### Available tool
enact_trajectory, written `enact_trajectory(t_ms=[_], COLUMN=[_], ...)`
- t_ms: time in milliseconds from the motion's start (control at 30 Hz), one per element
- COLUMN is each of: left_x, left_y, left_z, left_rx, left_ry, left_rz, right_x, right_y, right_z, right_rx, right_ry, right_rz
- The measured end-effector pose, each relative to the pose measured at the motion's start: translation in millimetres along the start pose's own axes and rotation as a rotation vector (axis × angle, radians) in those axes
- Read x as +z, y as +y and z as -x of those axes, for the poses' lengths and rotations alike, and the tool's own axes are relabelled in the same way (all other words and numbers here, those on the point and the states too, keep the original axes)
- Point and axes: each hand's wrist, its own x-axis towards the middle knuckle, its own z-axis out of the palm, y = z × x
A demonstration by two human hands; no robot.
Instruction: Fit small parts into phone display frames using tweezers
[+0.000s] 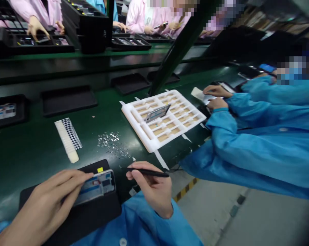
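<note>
My left hand (pixel 50 193) grips the near-left part of a phone frame (pixel 103 186), with fingertips on its upper edge; the palm hides its left end. A yellow tab (pixel 100 169) sticks up by that edge. The frame rests tilted on a black tray (pixel 98 212). My right hand (pixel 153 188) is closed around slim black tweezers (pixel 149 172), their tip pointing left, just right of the phone frame and apart from it. Beyond the tips lie many tiny metal pieces (pixel 113 145), scattered on the green bench. I cannot make out anything in the tweezers.
A white slotted rack (pixel 151 145) is taped to the bench, with another phone frame (pixel 158 113) standing in it. A strip of pale backing with thin pins (pixel 67 140) lies left. Black trays (pixel 68 100) line the back. A co-worker's blue sleeve (pixel 228 136) reaches in at right.
</note>
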Motion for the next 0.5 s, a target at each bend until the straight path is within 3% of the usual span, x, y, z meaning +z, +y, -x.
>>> enact_trajectory(t_ms=[100,167,300,500], left_x=[2.2,5.2,10.4,13.2], left_y=[2.0,1.3,1.1,3.6], left_z=[-13.4,-20.3,-24.3,-22.0], left_rx=[-0.149,-0.231,-0.285,-0.301], left_ry=[-0.235,-0.32,-0.321,-0.282], left_rz=[0.112,0.165,0.218,0.245], right_x=[14.1,24.1,37.5,40.9], right_y=[-10.8,-9.6,2.5,7.4], right_z=[-1.4,-3.4,-4.9,-4.2], right_rx=[-0.01,-0.005,0.013,0.019], right_ry=[-0.22,-0.332,-0.415,-0.413], right_rz=[0.023,0.082,0.168,0.241])
